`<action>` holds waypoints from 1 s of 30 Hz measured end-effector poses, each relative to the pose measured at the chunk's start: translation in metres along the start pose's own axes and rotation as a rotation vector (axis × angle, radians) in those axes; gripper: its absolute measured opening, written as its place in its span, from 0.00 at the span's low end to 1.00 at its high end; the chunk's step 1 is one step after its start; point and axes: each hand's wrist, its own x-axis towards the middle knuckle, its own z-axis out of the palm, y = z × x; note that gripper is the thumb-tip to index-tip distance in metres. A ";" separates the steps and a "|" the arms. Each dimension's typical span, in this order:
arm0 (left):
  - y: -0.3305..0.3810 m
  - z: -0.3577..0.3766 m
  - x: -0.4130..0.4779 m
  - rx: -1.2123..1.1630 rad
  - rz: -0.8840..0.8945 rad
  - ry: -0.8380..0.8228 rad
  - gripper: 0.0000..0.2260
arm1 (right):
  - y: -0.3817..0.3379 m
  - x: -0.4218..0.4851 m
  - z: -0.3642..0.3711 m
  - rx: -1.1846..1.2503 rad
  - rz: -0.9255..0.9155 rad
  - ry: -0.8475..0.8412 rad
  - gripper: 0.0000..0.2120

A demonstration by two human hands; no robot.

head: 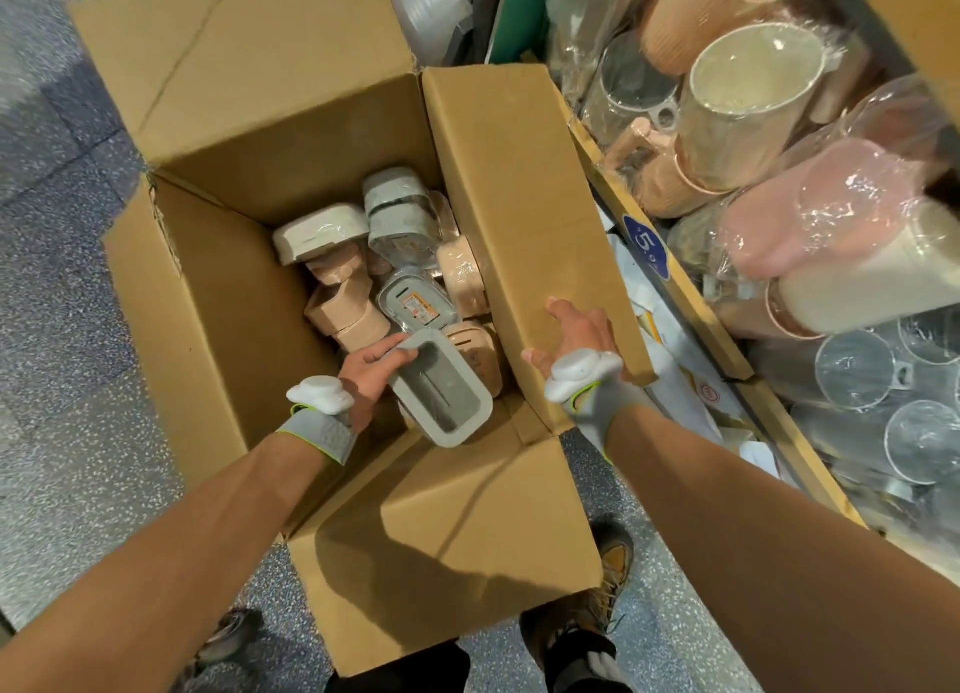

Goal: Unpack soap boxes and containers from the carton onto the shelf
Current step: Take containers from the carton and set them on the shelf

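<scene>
Head view looks down into the open carton (218, 302) standing on the speckled floor (62, 302), and I see my left hand (371, 375) reaching inside it. Its fingers (387, 344) are curled round the near end of a grey container (441, 385), which sits tilted at the near right corner of the carton, above the rest of the load. Below it lie more pieces in a jumble: a white soap box (317, 232), several peach soap boxes (345, 302) and a grey labelled container (415, 302). My right hand (576, 328) lies on the carton's right flap (519, 198), fingers (563, 310) spread and straight, gripping nothing. Just to the right of that flap runs the shelf (670, 276), crowded with film-wrapped jugs (748, 99)
</scene>
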 end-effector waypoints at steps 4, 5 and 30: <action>0.015 -0.001 -0.011 -0.027 -0.028 -0.066 0.16 | -0.008 -0.010 0.003 -0.038 0.009 -0.023 0.31; 0.017 -0.003 -0.013 -0.025 -0.033 -0.085 0.16 | -0.009 -0.014 0.006 -0.049 0.006 0.004 0.29; 0.005 -0.007 -0.024 -0.126 -0.162 -0.150 0.13 | -0.008 -0.041 0.062 0.319 0.064 -0.323 0.24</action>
